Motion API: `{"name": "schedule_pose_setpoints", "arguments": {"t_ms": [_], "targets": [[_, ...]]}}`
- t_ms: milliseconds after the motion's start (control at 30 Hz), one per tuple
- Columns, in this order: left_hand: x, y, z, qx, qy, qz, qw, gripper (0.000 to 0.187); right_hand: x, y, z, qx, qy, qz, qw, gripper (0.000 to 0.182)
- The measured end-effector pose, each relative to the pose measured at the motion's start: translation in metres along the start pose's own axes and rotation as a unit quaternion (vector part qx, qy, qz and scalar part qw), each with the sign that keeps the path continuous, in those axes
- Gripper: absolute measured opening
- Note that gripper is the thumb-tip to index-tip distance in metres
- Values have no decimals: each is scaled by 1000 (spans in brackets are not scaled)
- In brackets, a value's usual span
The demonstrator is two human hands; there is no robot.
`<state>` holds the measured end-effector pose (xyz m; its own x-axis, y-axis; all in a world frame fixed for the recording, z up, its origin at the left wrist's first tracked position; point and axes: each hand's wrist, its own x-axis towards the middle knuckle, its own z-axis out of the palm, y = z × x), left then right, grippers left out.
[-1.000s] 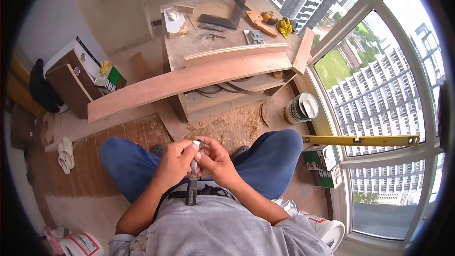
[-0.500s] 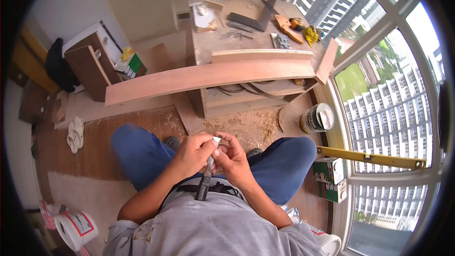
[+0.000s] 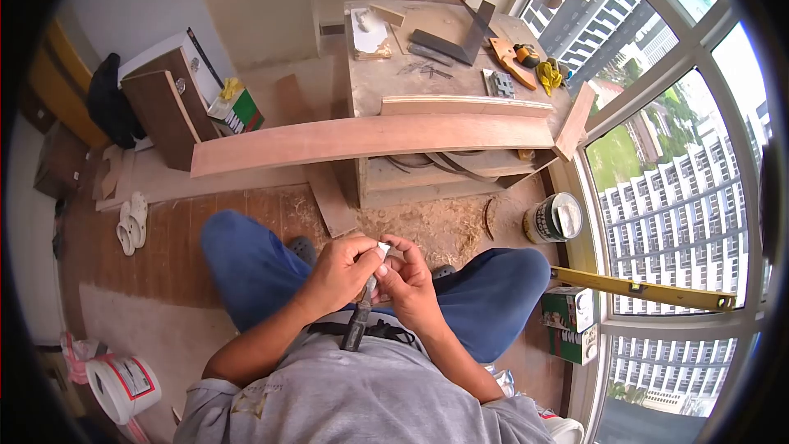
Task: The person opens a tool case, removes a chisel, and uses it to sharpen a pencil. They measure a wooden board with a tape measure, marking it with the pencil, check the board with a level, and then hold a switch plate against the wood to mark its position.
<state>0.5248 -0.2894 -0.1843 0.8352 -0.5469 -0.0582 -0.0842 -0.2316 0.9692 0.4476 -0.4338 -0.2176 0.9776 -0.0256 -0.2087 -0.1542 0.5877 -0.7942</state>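
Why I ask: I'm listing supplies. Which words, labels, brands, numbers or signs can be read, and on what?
Nothing reads with certainty.
Green-and-white box: large letters, too blurred.
Round can: lettering too blurred.
White bucket: label print too small.
Stacked boxes: markings too small.
Grey shirt: print too blurred.
Held tool: no readable text.

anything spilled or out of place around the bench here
Yes: wood shavings lie scattered over the floor in front of the bench, looking like unswept mess. The long board also juts well past the bench's left side, which seems awkward.
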Motion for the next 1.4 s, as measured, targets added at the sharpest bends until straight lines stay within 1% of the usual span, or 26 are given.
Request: {"name": "schedule_pose_setpoints", "arguments": {"t_ms": [100, 167, 233, 333, 400, 433, 500, 533, 600, 667, 733, 767, 833, 867, 933, 1067, 1133, 1167, 1233, 1267, 1333, 1400], "targets": [[-3, -2, 3, -8, 25, -17, 1000, 26, 0, 2, -2, -7, 2, -9, 1000, 40], [-6, -3, 5, -53, 7, -53, 997, 27, 0, 5, -3, -9, -1, -6, 1000, 40], [-9, 2, 3, -51, 16, -66, 996, 28, -2, 3, -1, -8, 13, -6, 1000, 40], [-12, -3, 2, -45, 19, -68, 996, 26, 0, 6, -5, -6, 7, 8, 1000, 41], [-6, -5, 2, 58, 36, 41, 997, 27, 0, 6, -1, -6, 19, 6, 1000, 42], [-4, -3, 3, 55, 30, 48, 997, 27, 0, 6, -1, 3, 7, 1, 1000, 42], [-4, 6, 5, 7, 37, -12, 999, 26, 1, 7, -4, -1, -3, -12, 1000, 42], [-5, 8, 5, 5, 29, -7, 1000, 26, 2, 9, -7, -7, -11, -17, 1000, 41], [-7, 10, 5, 12, 31, -31, 999, 27, 1, 6, -6, -11, -8, -11, 1000, 39], [-7, 10, 4, 22, 36, -17, 999, 28, 0, 6, -7, -9, -4, -11, 1000, 39], [-12, 18, 1, -14, 7, -98, 995, 28, 0, 7, -7, -6, -5, -5, 1000, 39], [-12, 15, 1, -15, 10, -100, 995, 28, 0, 7, -8, -11, -3, 0, 1000, 39], [-11, 8, 3, 14, 31, -48, 998, 29, 2, 7, -7, -16, -3, 4, 1000, 39], [-10, 5, 2, 15, 32, -49, 998, 29, 2, 7, -5, -8, 1, 3, 1000, 40], [-6, 3, 1, 48, 29, -21, 998, 31, 2, 5, -3, 1, 5, 1, 1000, 40], [-7, 12, 2, 35, 45, -23, 998, 31, 3, 5, -3, -10, 0, -13, 1000, 41], [-8, 15, 1, 28, 18, -80, 996, 29, 3, 5, -5, -7, -2, -16, 1000, 41], [-8, 15, 2, 27, 17, -80, 996, 29, 3, 5, -6, -8, -1, -14, 1000, 42], [-8, 14, 4, -4, 35, -47, 998, 27, 3, 5, -6, -10, 0, -11, 1000, 43], [-7, 11, 4, -5, 34, -48, 998, 27, 3, 3, -4, -8, 0, -4, 1000, 43], [-2, 2, 4, 16, 34, -18, 999, 24, 3, 3, -2, -8, 3, 2, 1000, 43], [1, 1, 3, 24, 29, -13, 999, 24, 6, 1, -3, -16, 2, -7, 1000, 44]]}}
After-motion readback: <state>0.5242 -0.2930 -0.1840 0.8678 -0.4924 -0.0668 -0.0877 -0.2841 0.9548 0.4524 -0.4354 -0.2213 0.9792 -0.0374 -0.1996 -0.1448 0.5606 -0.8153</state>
